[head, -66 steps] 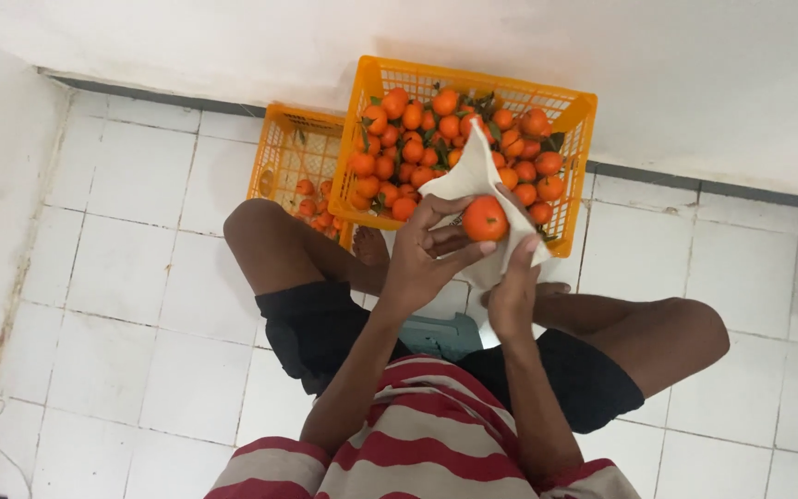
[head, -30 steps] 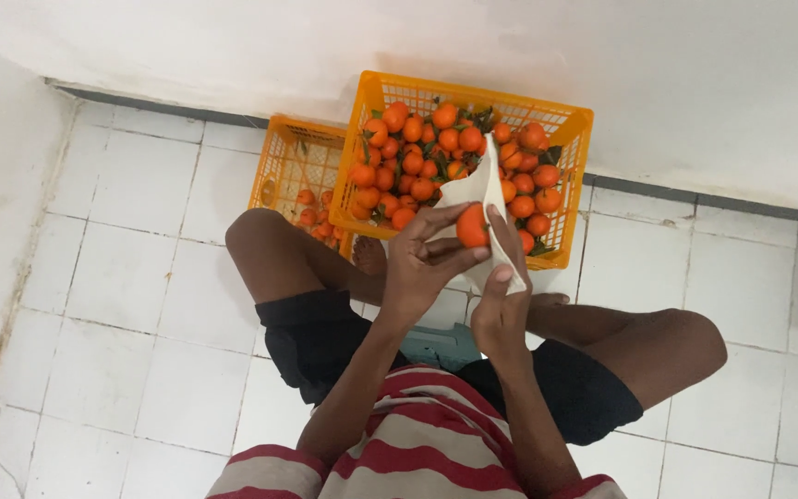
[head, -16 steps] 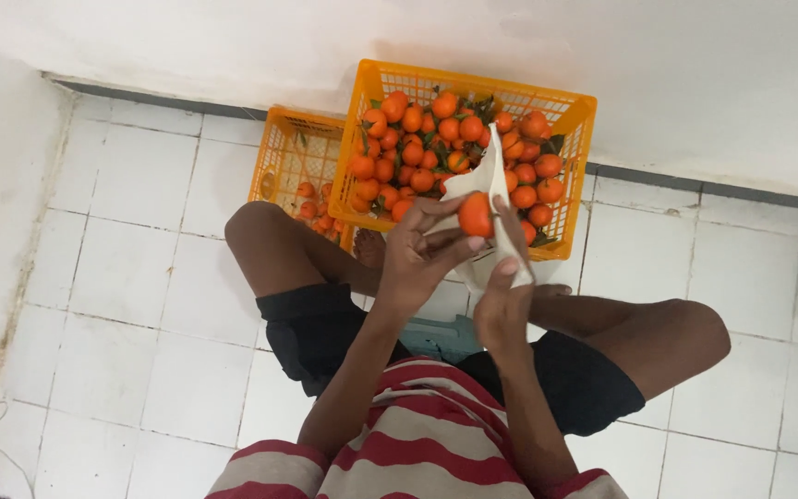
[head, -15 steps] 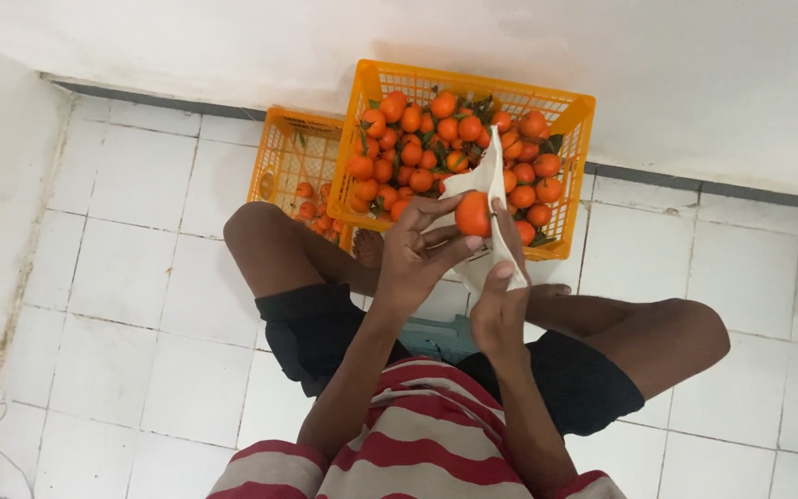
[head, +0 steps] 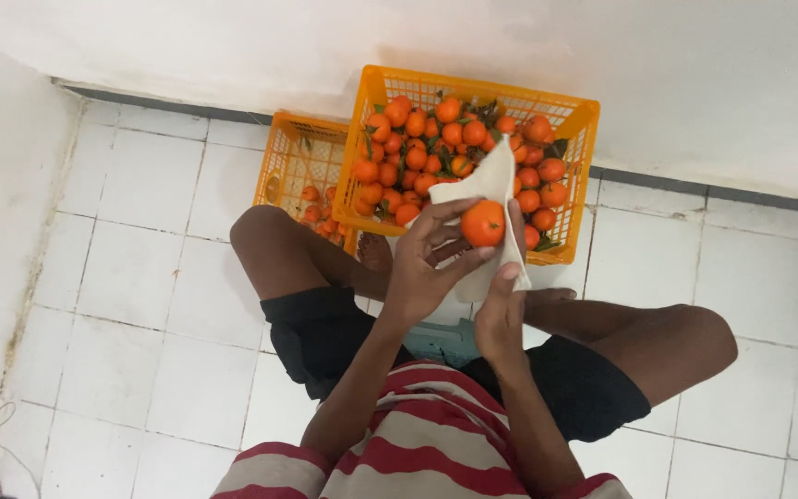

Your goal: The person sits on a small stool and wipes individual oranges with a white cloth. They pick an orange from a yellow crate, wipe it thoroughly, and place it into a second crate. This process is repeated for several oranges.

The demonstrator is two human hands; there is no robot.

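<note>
Orange and round, the fruit (head: 483, 223) sits at the fingertips of the left hand (head: 427, 268), raised in front of the person's chest and above the near rim of the big crate (head: 473, 92). It looks firm, smooth-skinned and light, probably a little slick, so it should hold best cupped round its widest part rather than pinched at the ends; a hard squeeze could bruise it.

That left hand is half open, its fingers curled loosely round the fruit's left and lower side, thumb stretched above it, cradling rather than clenching.

Just right of it, the right hand (head: 501, 310) presses a pale cloth (head: 487, 185) against the far side of the fruit. Its fingers are close together and bent, pinching the cloth's lower edge, while the rest of the cloth stands up behind the fruit in a soft peak. The cloth looks limp and thin, and would slip if held loosely.

Beyond both hands, the big crate is heaped with more fruit of the same kind and some green leaves. A smaller crate (head: 293, 166), further left of the left hand, holds only a few. Below the hands are bare knees, dark shorts and a red-and-white striped shirt, over a white tiled floor (head: 131, 277).
</note>
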